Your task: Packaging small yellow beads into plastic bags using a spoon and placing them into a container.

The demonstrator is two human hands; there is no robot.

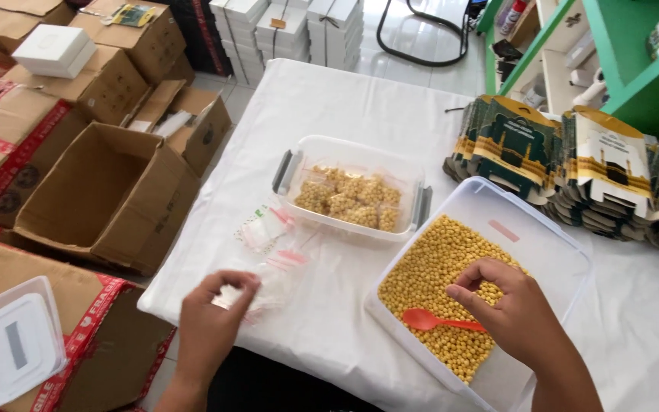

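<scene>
Two hands work at the white table: the left hand pinches a small clear bag from the loose pile, while the right hand rests curled, holding nothing, on yellow beans beside an orange spoon in the tub.

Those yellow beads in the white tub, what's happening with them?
A person's right hand rests in the white plastic tub of small round yellow beads, beside an orange plastic spoon. The left hand touches a pile of small clear bags. A clear container behind holds filled bags.
</scene>
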